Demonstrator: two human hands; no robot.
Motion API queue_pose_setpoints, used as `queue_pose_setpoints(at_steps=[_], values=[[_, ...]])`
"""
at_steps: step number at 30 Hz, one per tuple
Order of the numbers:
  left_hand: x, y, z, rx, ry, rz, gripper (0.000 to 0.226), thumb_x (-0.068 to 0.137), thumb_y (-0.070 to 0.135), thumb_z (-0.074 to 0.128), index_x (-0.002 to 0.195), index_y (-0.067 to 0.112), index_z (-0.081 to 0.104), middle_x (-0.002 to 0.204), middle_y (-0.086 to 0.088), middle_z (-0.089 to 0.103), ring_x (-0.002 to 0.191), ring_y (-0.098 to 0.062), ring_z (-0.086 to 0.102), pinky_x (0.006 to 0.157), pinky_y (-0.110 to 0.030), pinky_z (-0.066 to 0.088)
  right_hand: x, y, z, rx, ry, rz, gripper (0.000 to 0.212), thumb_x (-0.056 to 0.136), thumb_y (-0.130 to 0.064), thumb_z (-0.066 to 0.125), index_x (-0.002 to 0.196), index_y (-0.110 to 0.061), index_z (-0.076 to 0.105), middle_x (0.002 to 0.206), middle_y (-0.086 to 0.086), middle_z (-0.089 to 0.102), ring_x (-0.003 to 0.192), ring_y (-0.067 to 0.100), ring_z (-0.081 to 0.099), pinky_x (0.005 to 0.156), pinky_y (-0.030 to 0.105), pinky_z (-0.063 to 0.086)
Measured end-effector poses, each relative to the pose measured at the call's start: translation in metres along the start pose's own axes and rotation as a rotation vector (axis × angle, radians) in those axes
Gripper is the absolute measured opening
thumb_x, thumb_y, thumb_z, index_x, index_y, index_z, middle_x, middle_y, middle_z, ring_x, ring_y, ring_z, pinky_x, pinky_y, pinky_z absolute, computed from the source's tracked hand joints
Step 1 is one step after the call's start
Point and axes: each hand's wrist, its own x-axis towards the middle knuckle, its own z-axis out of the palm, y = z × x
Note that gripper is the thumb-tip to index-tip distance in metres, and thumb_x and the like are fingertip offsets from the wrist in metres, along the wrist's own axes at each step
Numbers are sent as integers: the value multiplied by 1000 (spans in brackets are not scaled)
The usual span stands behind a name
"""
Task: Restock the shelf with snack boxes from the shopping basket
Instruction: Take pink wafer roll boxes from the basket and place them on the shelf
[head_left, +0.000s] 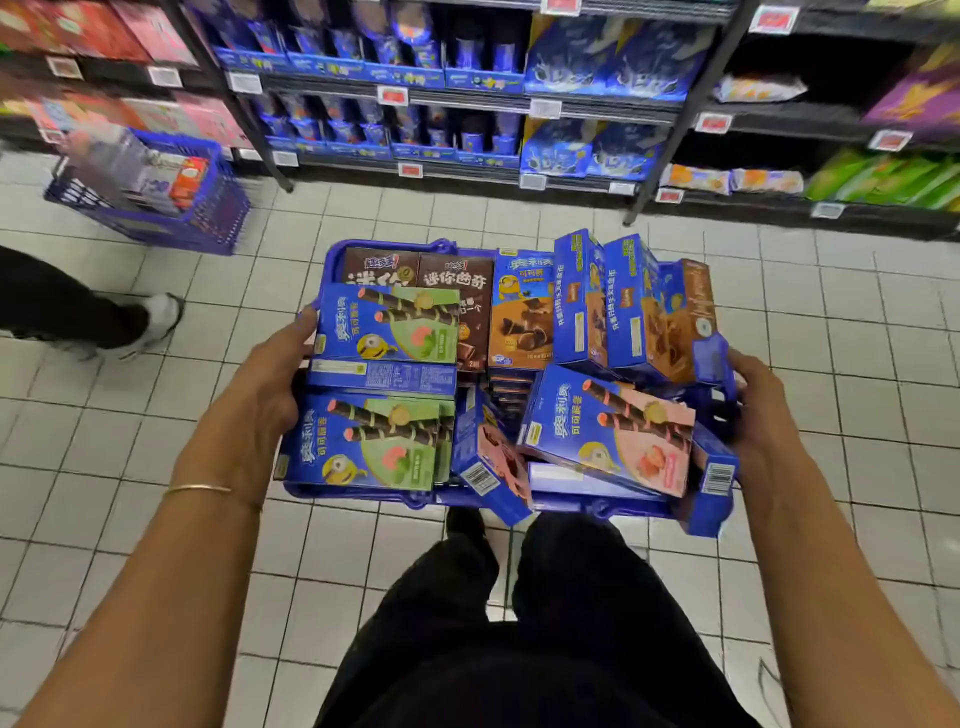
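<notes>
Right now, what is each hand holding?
Left hand: grips the shopping basket by its left side.
Right hand: grips its right side.

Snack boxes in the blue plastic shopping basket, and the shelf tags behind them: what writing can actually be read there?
"迷你曲奇": brown cardboard box at the far side of the blue plastic shopping basket.
"奥利奥 可可脆卷": blue-and-green flat box; the same on the blue-and-pink flat box.
Side print on the upright blue boxes: too small to read.
Red and white shelf price tags: blurred, unreadable.
</notes>
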Motion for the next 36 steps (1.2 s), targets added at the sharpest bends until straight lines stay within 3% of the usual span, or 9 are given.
queue_pose_setpoints(at_steps=[3, 6, 11, 18, 22, 27, 31, 33, 36], values=[[38, 57, 19, 17, 15, 8, 43, 91, 66, 70, 97, 23, 74, 103, -2, 81, 76, -23, 76, 68, -42, 61, 31, -32, 43, 31, 1, -2, 27, 85, -46, 67, 86, -19, 67, 66, 3, 70, 53, 19, 66, 60, 28, 52], [83, 107, 47, 48, 2, -23, 49, 91, 66, 68, 112, 23, 76, 109, -2, 81, 88, -25, 79, 79, -47, 64, 74, -58, 83, 58, 34, 6, 31, 85, -47, 66, 95, -18, 66, 69, 4, 69, 59, 20, 67, 63, 29, 53], [166, 169, 98, 66, 28, -58, 45, 90, 69, 68, 91, 24, 73, 89, 2, 82, 62, -20, 77, 62, -38, 60, 163, -103, 152, 114, 3, 71, 31, 86, -46, 66, 89, -16, 68, 74, 6, 69, 62, 22, 66, 62, 28, 54], [307, 224, 172, 85, -34, -99, 57, 87, 74, 65, 116, 26, 75, 116, -2, 80, 104, -29, 78, 81, -47, 62, 299, -145, 242, 80, 77, 102, 29, 90, -43, 63, 95, -14, 64, 71, 5, 67, 45, 17, 66, 44, 21, 52], [413, 234, 209, 103, -66, -86, 50, 87, 73, 65, 102, 27, 79, 112, -1, 81, 89, -26, 79, 74, -43, 63, 396, -136, 287, 145, 76, 106, 34, 86, -47, 65, 97, -15, 67, 68, 5, 68, 55, 21, 66, 53, 23, 54], [572, 227, 256, 113, -76, -46, 55, 90, 72, 63, 117, 26, 77, 114, -1, 81, 100, -28, 78, 78, -46, 61, 540, -103, 339, 137, 65, 65, 33, 86, -46, 63, 84, -13, 65, 69, 7, 65, 53, 22, 63, 53, 23, 52], [682, 216, 291, 84, -72, 6, 47, 95, 65, 64, 110, 23, 77, 99, -2, 83, 72, -24, 80, 53, -40, 62, 641, -73, 372, 107, 61, 30, 47, 84, -47, 64, 48, -17, 64, 54, 4, 61, 50, 22, 62, 58, 27, 49], [725, 208, 306, 68, -71, 14, 38, 95, 61, 67, 93, 24, 74, 84, -1, 82, 57, -21, 77, 40, -39, 57, 684, -55, 383, 100, 72, 10, 40, 83, -47, 64, 58, -16, 62, 50, 3, 60, 48, 21, 62, 57, 27, 50], [773, 196, 321, 81, -77, 37, 37, 98, 59, 63, 89, 24, 72, 76, -1, 81, 51, -20, 74, 37, -34, 55, 734, -39, 398, 80, 55, -6, 33, 84, -46, 64, 74, -14, 62, 58, 3, 63, 52, 20, 62, 55, 25, 51]])
